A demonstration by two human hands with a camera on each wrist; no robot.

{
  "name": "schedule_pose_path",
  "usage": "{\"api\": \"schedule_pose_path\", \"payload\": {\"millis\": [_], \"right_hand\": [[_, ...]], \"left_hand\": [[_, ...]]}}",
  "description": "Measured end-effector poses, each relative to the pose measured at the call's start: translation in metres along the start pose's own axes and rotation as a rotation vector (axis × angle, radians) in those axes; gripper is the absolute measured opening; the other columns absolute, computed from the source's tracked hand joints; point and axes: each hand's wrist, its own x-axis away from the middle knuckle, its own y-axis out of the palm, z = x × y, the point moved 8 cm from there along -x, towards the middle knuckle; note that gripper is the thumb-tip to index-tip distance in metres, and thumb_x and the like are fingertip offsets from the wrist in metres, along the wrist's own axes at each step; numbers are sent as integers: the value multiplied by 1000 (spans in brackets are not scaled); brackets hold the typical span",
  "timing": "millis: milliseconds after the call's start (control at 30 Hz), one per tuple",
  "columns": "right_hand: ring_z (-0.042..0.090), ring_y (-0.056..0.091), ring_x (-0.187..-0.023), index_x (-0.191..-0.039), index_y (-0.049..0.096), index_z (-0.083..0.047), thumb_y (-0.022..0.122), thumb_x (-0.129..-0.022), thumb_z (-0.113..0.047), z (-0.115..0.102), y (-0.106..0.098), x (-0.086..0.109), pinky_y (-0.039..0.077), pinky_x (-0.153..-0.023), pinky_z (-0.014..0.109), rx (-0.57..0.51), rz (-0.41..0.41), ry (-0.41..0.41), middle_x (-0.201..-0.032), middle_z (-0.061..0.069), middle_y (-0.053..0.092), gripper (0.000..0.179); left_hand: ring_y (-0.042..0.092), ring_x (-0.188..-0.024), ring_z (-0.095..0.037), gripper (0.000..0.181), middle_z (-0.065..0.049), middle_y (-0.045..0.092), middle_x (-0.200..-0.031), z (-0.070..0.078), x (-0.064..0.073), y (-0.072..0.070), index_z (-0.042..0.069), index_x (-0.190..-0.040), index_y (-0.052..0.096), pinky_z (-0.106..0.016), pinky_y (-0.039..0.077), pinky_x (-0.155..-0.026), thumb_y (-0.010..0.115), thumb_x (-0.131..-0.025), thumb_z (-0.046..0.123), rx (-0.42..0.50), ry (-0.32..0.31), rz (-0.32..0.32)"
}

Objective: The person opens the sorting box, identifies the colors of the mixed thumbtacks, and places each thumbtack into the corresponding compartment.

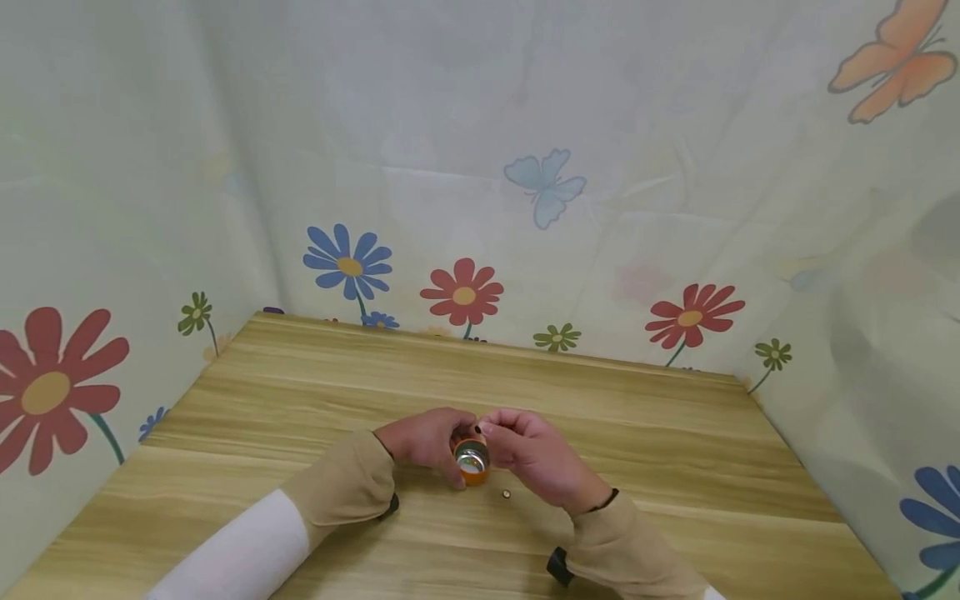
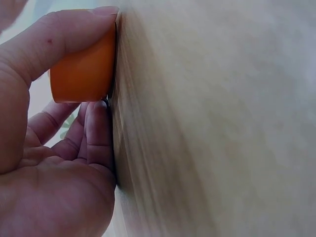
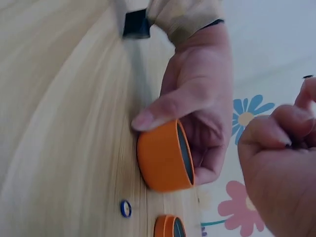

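Orange container (image 1: 474,478) for landmark: hung well behind it and printed with flowers and butterflies, a pale cloth backdrop (image 1: 420,108). Spread beneath it, a wooden table (image 1: 300,383). On either side of it, nearer the viewer, beige cuffs (image 1: 337,483). Curled around its left side, thumb in front and fingers on the far side, the left hand (image 1: 429,440). Just right of it, thumb and fingers pinched narrow, the right hand (image 1: 534,457). The container itself: mouth up on the table, silvery inside. Near it, cut off in the right wrist view, a second orange piece (image 3: 170,226). Also near it, to its right, a small blue-edged ring (image 3: 126,208). By its rim, held in the right fingertips, a tiny dark piece (image 1: 477,429); cannot tell what.
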Motion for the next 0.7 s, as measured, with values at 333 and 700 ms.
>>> {"api": "schedule_pose_path", "payload": {"millis": [333, 700], "right_hand": [[7, 38, -61, -108, 68, 3, 59, -105, -21, 8, -18, -14, 35, -58, 20, 575, 110, 35, -69, -4, 45, 26], [1, 36, -55, -90, 72, -10, 65, -100, -15, 15, -14, -26, 33, -54, 18, 961, 74, -57, -63, -9, 44, 14]], "left_hand": [[62, -94, -13, 54, 2, 68, -103, -1, 0, 0, 12, -111, 65, -27, 51, -84, 92, -66, 2, -3, -16, -3], [55, -83, -11, 45, 3, 64, -93, -3, -1, -1, 18, -97, 62, -24, 46, -74, 93, -66, 7, -58, -6, -2]]}}
